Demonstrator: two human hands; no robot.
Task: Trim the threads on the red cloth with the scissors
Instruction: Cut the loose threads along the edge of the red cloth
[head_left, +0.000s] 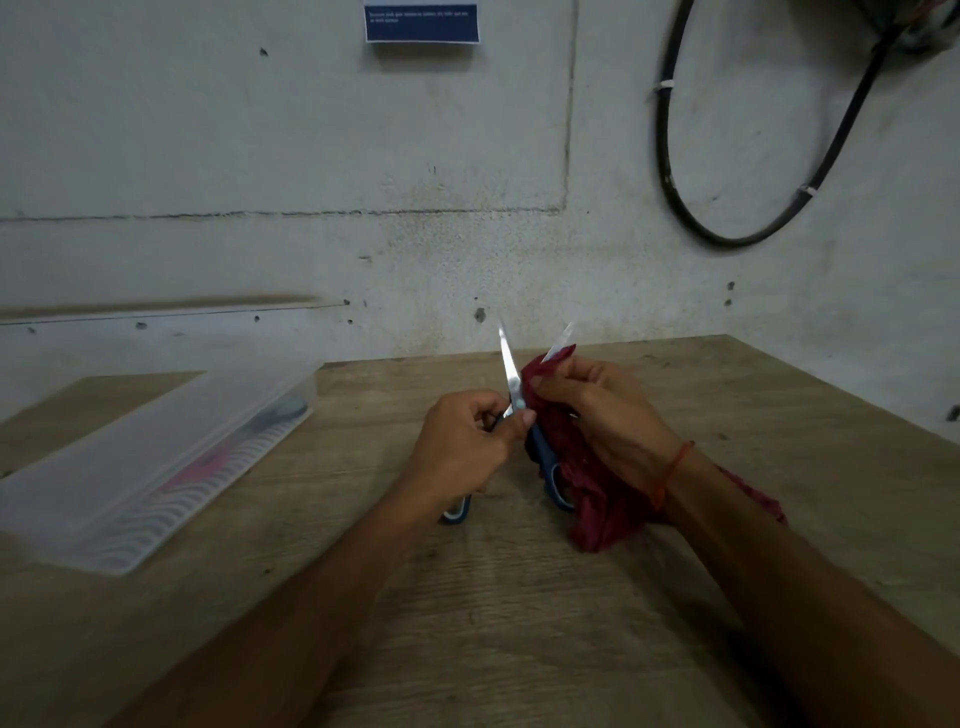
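Bare grey concrete forms the back wall (311, 156), which carries a blue label (421, 23) and a looped black cable (675, 197). A wooden table (519, 597) stands against it, with a translucent plastic box (156, 457) lying on its left side. The red cloth (602, 514) is bunched at the table's centre right, with its lower part on the wood and its upper edge raised by the right hand (608, 415). That hand's fingers (571, 371) are curled and pinch the raised edge of the cloth. The left hand (462, 447) grips the scissors (514, 384) near the pivot, fingers curled round one blue handle shank and thumb pressed close to the pivot screw. The blades are spread wide and point up and away; one tip stands clear of the cloth and the other rises just behind the pinched edge. The second handle loop rests against the cloth. No loose thread can be made out at this resolution. Judgement: the step in hand is positioning for a cut, with the cloth edge presented between the open blades. The next move calls for isolating a thread from the fabric, seating it deep between the blades, and closing them without catching the cloth or the right fingertips.
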